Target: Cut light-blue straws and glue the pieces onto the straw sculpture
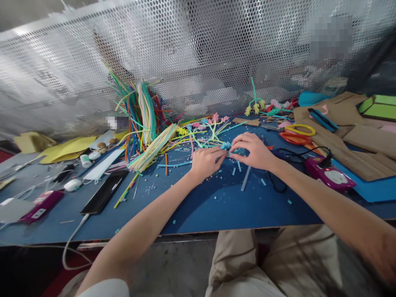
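In the head view, both hands meet over the middle of the blue table at a small blue pipe-cleaner flower point(225, 146). My left hand point(206, 162) is closed, its fingertips pinching the flower from the left. From the right, the thumb and fingers of my right hand point(251, 151) come together on the same piece, leaving a gap behind the fingertips. Fingers hide part of the flower. Just behind lie pink pipe-cleaner flowers point(215, 119) and a yellow one point(182, 131) on stems. A translucent stick point(246, 178) rests on the table below my right hand.
A large bundle of coloured pipe cleaners point(147, 111) stands left of centre. Scissors point(297, 129), cardboard point(365, 142) and a purple power strip point(329, 173) with a cable lie right. To the left are a black phone point(105, 192) and another purple power strip point(42, 205). Perforated metal point(198, 53) closes the back.
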Motion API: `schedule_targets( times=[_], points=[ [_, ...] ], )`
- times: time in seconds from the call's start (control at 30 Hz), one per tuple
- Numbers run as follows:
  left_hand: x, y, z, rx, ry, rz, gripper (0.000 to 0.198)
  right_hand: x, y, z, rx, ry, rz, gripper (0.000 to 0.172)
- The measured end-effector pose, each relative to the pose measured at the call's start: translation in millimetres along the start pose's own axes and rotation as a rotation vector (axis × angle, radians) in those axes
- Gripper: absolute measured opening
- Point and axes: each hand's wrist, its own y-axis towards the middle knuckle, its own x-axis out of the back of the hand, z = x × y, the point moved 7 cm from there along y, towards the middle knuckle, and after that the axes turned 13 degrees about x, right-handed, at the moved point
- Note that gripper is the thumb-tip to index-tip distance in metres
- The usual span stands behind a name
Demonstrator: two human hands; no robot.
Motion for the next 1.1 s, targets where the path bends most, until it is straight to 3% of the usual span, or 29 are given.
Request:
schedule_targets(
  times=[0.5,0.7,0.9,1.1],
  points=[
    [2.7,-1.0,-4.0,-0.024,-0.031,-0.05,0.02,-2.4,-0.4,-1.4,-0.066,-0.073,0.027,0.022],
    [8.6,1.9,2.8,0.07,-0.019,-0.092,0.019,8.8,-1.5,0.3,-0.081,-0.116,-0.089,0.018],
    [10.0,2.7,4.5,0.167,-0.035,-0.069,0.023,5.0,0.5,6.9,-0.026,-0.181,0.02,0.026],
    [5.6,2.9,5.7,0.213,-0.1,-0.018,0.025,10.9,1.8,6.6,-0.034,-0.225,-0.039,0.015]
  ],
)
